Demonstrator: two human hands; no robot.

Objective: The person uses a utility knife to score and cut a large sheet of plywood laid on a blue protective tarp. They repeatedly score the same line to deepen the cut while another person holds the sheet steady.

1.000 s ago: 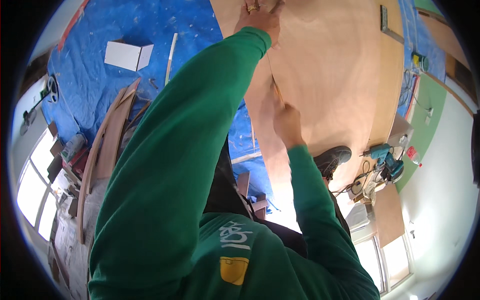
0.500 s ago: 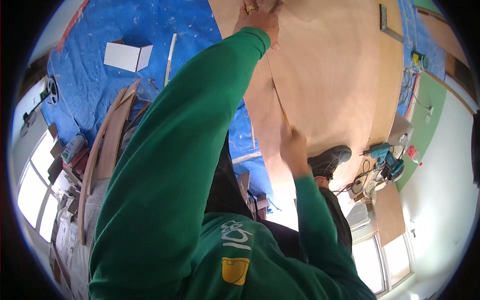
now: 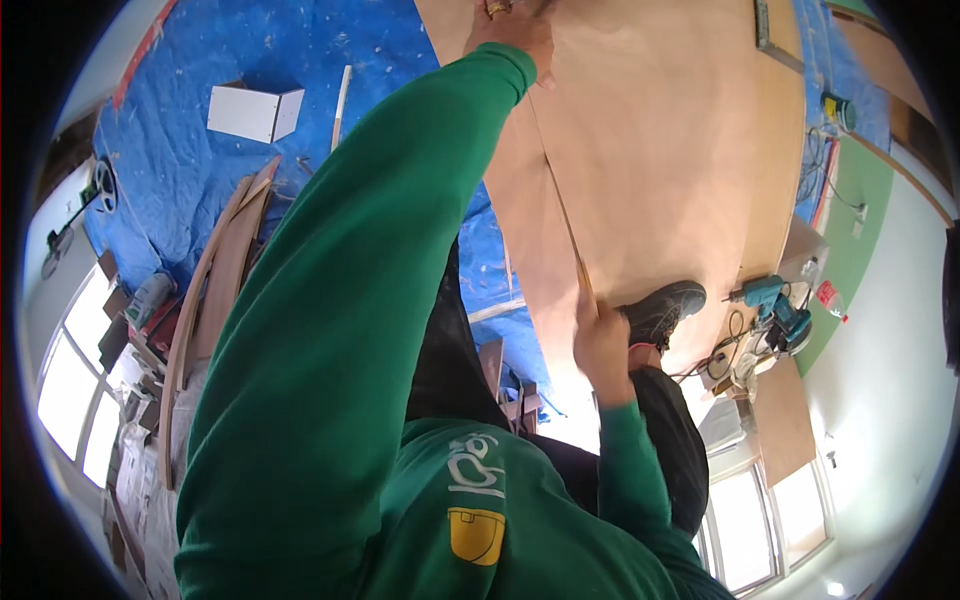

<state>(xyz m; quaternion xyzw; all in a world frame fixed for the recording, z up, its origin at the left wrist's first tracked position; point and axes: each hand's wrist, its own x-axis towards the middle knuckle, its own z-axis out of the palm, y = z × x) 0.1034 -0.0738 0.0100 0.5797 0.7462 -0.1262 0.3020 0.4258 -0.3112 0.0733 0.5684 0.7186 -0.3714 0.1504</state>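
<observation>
A large sheet of plywood (image 3: 660, 150) lies below me, a thin dark line running lengthwise across it. At its far part my left hand (image 3: 515, 30) rests on the wood with fingers apart, a ring on one of them; the fingertips are cut off by the upper edge. My right hand (image 3: 602, 345), nearer my body, is closed round the near end of a long thin strip (image 3: 572, 240). That strip looks dark farther out and tan close to the fingers; seen edge-on, its kind cannot be told. My shoe (image 3: 665, 312) stands on the plywood beside the right hand.
Blue sheeting (image 3: 380, 60) covers the floor, bearing a white box-like piece (image 3: 250, 113). Wood strips (image 3: 215, 270) are stacked at the left. To the right lie a teal power drill (image 3: 765, 297), a cable, a plastic bottle (image 3: 830, 300) and a metal square (image 3: 765, 35).
My right hand has moved back toward my body and slightly right, showing more of the strip. The left hand has shifted slightly farther away, still on the plywood.
</observation>
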